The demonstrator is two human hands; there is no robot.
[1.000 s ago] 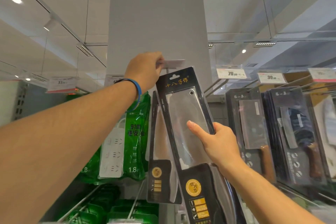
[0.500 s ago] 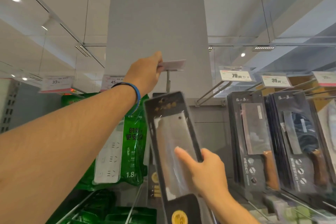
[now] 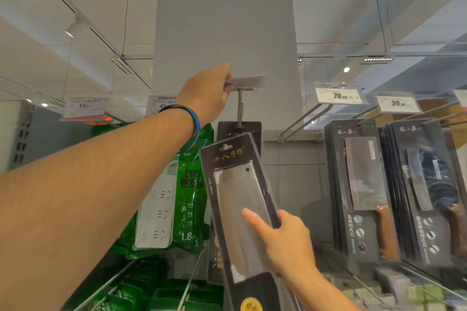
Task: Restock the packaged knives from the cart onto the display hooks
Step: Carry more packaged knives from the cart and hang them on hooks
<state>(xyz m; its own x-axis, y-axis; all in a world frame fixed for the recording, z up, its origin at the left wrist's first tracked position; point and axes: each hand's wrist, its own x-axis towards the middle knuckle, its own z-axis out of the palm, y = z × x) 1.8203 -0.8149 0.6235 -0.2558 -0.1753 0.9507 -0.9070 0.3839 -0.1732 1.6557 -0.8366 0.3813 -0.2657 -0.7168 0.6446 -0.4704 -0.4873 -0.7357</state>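
Note:
My right hand grips a packaged cleaver in a black blister card, held upright and tilted, its hang hole below the display hook. My left hand, with a blue wristband, is raised and pinches the price tag holder at the front end of that hook, tipping it up. Another black knife package hangs on the same hook behind the one I hold.
Green power-strip packs hang to the left. More packaged knives hang on hooks to the right under price tags. An empty double hook sticks out between them. A grey pillar rises behind.
The packaged cleaver came down from the hook's tip and away from it, then rose a little. My left hand stayed on the price tag holder.

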